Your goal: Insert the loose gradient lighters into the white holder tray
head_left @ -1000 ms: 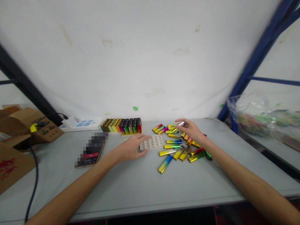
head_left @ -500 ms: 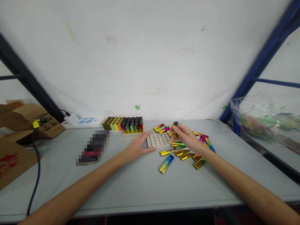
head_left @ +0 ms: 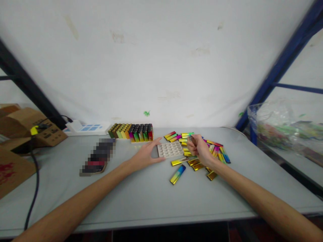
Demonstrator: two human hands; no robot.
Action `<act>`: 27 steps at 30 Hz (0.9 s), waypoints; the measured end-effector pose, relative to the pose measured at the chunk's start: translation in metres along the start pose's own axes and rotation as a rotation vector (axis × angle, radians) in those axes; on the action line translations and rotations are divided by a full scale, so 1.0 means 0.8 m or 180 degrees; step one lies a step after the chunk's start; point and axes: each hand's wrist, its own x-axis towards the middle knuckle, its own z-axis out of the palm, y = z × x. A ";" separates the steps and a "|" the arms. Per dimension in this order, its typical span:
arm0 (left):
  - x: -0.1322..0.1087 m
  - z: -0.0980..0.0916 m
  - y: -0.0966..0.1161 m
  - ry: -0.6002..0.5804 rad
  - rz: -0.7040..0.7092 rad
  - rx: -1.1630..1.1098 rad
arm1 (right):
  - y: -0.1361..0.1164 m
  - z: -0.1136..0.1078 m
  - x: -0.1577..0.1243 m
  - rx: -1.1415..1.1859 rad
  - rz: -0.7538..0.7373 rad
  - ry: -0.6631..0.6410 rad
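A pale tray with round holes (head_left: 170,149) lies on the grey table (head_left: 141,195). My left hand (head_left: 146,154) rests flat beside the tray's left edge, fingers spread and touching it. My right hand (head_left: 199,148) is curled just right of the tray, pinching a small lighter whose dark top shows above the fingers. Under and around that hand lies a loose pile of shiny coloured lighters (head_left: 214,151). One blue and yellow lighter (head_left: 178,174) lies apart, nearer to me.
A filled tray of upright lighters (head_left: 132,132) stands at the back. A blurred dark object (head_left: 98,157) lies left of my hand. Cardboard boxes (head_left: 17,141) and a black cable (head_left: 32,191) are at the left. A clear plastic bag (head_left: 282,124) sits at the right.
My right hand drew back from the far side of the pile to the tray's right edge and curled shut on a lighter. The left hand stayed by the tray.
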 end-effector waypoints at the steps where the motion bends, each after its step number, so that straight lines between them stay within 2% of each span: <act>1: 0.000 0.000 0.001 -0.0016 -0.0003 0.0000 | 0.000 0.001 0.000 0.0023 0.0004 0.0004; 6: 0.001 -0.001 0.001 -0.0053 -0.0031 0.0010 | 0.001 0.003 0.001 0.0063 0.0062 -0.0010; 12: 0.002 0.001 -0.001 -0.0042 0.0074 0.0076 | 0.012 0.002 0.003 -0.0025 -0.0091 -0.0278; 16: 0.003 -0.002 0.006 0.0220 0.0146 0.0089 | 0.017 0.002 0.001 -0.0440 -0.0172 -0.0492; 19: 0.003 -0.005 0.016 0.0602 0.0432 0.0009 | 0.014 0.004 -0.004 -0.0673 -0.0271 -0.0770; 22: 0.001 -0.007 0.025 0.0888 0.0864 0.0057 | 0.010 0.007 -0.007 -0.0479 -0.0329 -0.0715; 27: -0.003 -0.002 0.039 0.0953 0.1489 0.0221 | 0.008 0.016 -0.011 -0.0330 -0.0132 -0.0627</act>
